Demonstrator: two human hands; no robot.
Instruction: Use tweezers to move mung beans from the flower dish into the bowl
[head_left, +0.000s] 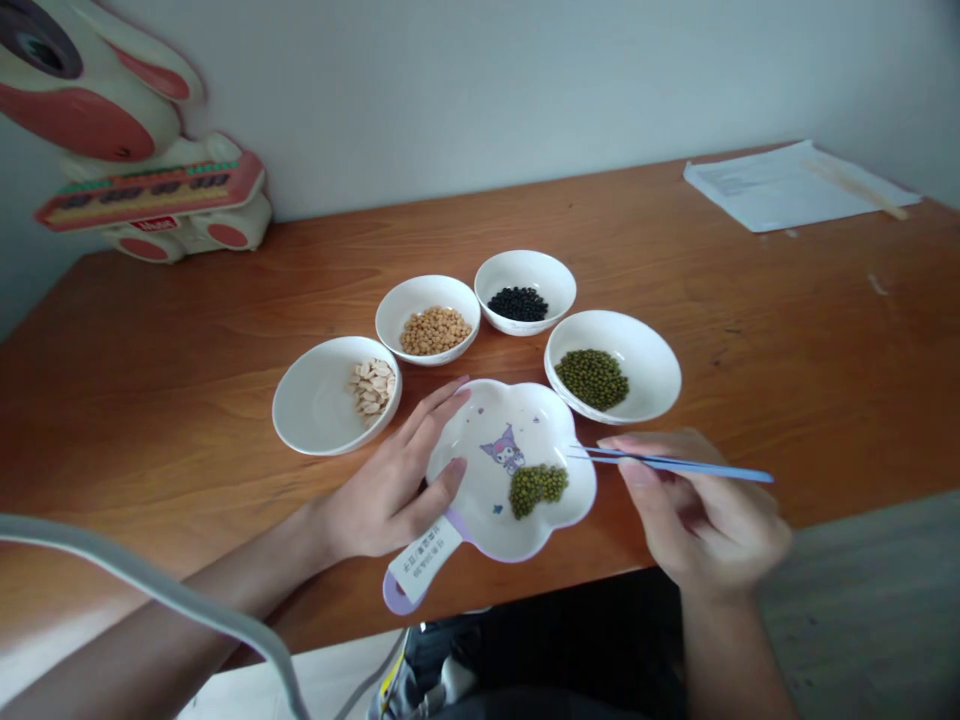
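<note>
The left hand [390,480] holds the flower-shaped dish [480,415] at its left rim: the thumb lies on the inside of the rim and the other fingers are stretched along the outside. The right hand [697,510], just right of the dish, pinches blue tweezers [675,463] between thumb and fingers. Their tips are above the right rim of the dish.

A small heap of green beans [538,488] lies in the near part of the dish. I judge that the step in hand is taking these beans one by one with the tweezers. The next move asks for a fine pinch on a single round bean, while the dish is kept steady on the surface [787,330].

Behind the dish stand four white bowls in an arc:
- the bowl of pale seeds [315,400], to the left
- the bowl of yellow beans [424,295]
- the bowl of black beans [525,270]
- the bowl of green beans [645,350], to the right

It is hard to see whether the tips hold a bean. The label [424,555] on the dish handle cannot be read, and both forearms are cut off at the frame edge.
</note>
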